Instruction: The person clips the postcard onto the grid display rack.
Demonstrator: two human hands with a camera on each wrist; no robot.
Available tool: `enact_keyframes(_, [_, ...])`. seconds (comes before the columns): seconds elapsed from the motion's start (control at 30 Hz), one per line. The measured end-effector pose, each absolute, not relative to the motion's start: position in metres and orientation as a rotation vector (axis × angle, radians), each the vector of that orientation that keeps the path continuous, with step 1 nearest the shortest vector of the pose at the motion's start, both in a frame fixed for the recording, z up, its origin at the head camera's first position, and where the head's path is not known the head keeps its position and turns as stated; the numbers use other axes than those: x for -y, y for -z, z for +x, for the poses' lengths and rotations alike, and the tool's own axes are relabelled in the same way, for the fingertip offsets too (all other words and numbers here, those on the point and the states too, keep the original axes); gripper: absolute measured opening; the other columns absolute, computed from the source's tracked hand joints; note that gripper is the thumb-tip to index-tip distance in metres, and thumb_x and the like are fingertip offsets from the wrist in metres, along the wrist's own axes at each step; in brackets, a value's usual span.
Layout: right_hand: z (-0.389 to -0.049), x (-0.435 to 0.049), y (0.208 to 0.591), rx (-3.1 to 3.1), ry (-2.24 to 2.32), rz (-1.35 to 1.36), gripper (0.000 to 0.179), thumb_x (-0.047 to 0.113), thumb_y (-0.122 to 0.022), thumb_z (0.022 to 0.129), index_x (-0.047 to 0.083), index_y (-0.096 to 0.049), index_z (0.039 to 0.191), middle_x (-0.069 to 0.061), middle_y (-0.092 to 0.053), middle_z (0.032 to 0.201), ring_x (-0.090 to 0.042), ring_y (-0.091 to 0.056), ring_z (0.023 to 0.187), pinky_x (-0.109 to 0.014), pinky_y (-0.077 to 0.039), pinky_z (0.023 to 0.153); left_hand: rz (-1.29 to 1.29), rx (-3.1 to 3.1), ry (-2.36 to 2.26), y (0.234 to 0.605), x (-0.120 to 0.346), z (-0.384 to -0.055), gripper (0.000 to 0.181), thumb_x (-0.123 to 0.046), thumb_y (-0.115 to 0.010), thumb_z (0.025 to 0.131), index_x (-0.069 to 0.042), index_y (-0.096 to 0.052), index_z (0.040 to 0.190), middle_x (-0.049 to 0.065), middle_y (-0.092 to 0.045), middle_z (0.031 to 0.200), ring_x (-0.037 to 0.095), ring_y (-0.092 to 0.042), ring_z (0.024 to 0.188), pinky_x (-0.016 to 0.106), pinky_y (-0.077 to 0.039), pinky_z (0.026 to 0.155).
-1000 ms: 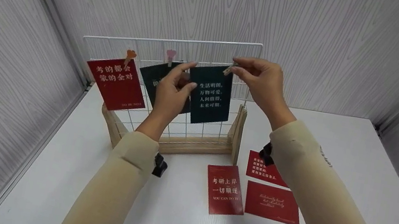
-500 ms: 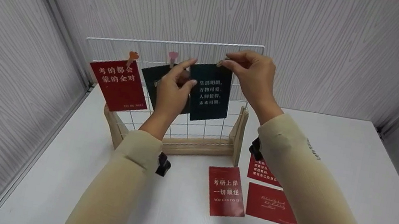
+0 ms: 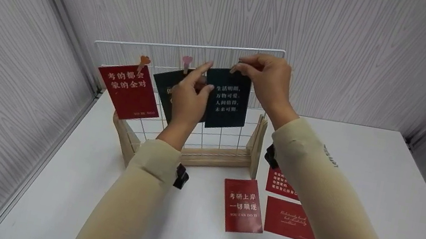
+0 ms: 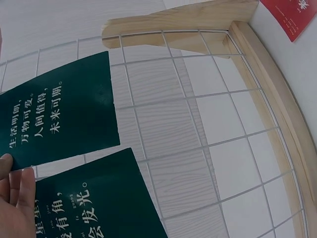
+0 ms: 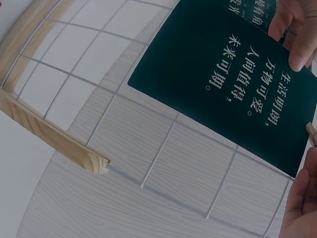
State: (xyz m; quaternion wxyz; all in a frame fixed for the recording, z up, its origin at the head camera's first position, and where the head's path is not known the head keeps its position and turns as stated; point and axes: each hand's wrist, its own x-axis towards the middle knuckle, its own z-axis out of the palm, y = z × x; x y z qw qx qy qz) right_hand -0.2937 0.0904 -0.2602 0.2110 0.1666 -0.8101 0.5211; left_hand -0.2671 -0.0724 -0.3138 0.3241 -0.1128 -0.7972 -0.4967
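Note:
My left hand (image 3: pixel 190 100) pinches the left edge of a dark green card (image 3: pixel 226 119) with white lettering, held against a white wire grid (image 3: pixel 191 46). At the card's top edge, my right hand (image 3: pixel 271 77) pinches a small wooden clothespin (image 5: pixel 311 130), whose tip overlaps the card. Much of the clothespin is hidden by the fingers. A second green card (image 4: pixel 104 198) hangs partly behind my left hand, under a pink-topped clothespin (image 3: pixel 186 62). Further left, a red card (image 3: pixel 129 96) hangs tilted from an orange-topped clothespin (image 3: pixel 143 63).
The grid stands in a wooden base (image 3: pixel 214 161) on a white table (image 3: pixel 185 228). Several red cards lie in front at the right, among them an upright one (image 3: pixel 241 221) and a sideways one (image 3: pixel 285 228). Wood-patterned panels (image 3: pixel 339 50) enclose the table.
My right hand has moved left with the clothespin, from the green card's top right corner to nearer the middle of its top edge. My left hand keeps its pinch on the card.

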Motion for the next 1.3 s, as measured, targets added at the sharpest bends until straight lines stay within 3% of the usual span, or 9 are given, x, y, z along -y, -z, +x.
enact_keyframes(0.73, [-0.2921, -0.0851, 0.2571, 2.308, -1.436, 0.469, 0.018, 0.017, -0.067, 0.086, 0.009, -0.074, 0.101, 0.001, -0.072, 0.090, -0.006, -0.065, 0.082, -0.020, -0.052, 0.075, -0.273, 2.068, 1.315, 0.3132, 0.0685, -0.2682, 0.046, 0.003, -0.063, 0.088, -0.010, -0.058, 0.132, 0.010, -0.064, 0.092, 0.017, -0.059, 0.087, 0.028, -0.048, 0.077])
enact_keyframes(1.13, [-0.2931, -0.0837, 0.2525, 2.440, -1.114, 0.489, 0.019, 0.019, -0.064, 0.090, 0.011, -0.074, 0.103, 0.002, -0.071, 0.097, -0.004, -0.064, 0.084, -0.016, -0.050, 0.073, -0.268, 2.066, 1.299, 0.3118, 0.0683, -0.2674, 0.046, 0.003, -0.063, 0.088, -0.010, -0.058, 0.132, 0.009, -0.063, 0.092, 0.017, -0.057, 0.085, 0.028, -0.047, 0.074])
enact_keyframes(1.3, [-0.2946, -0.0846, 0.2567, 2.407, -0.972, 0.538, 0.023, 0.022, -0.065, 0.089, 0.009, -0.073, 0.107, -0.002, -0.071, 0.102, -0.010, -0.066, 0.091, -0.021, -0.052, 0.076, -0.288, 2.067, 1.248, 0.3139, 0.0684, -0.2666, 0.044, 0.003, -0.063, 0.089, -0.008, -0.058, 0.132, 0.011, -0.063, 0.095, 0.019, -0.059, 0.088, 0.028, -0.048, 0.077])
